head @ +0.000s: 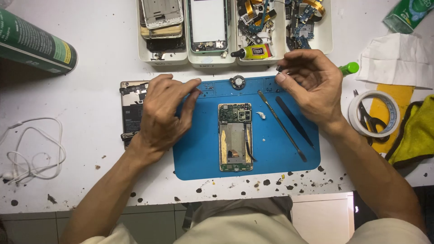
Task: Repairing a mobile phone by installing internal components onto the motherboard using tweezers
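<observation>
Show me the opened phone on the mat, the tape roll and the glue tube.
Opened phone point(235, 137), head view, on the middle of its metal frame.
Tape roll point(391, 106), head view, on its right white rim.
Glue tube point(255, 52), head view, on its yellow body.

A white, paint-flecked worktable point(90, 180) stands under bright, even light.

mat point(203, 153): blue
circuit board point(235, 113): green, inside a gold-toned phone frame point(222, 149)
surface point(90, 117): white, speckled with dark spots
cloth point(416, 135): yellow
cable point(31, 153): white
spray can point(36, 43): dark green, perhaps with a yellow label patch
</observation>
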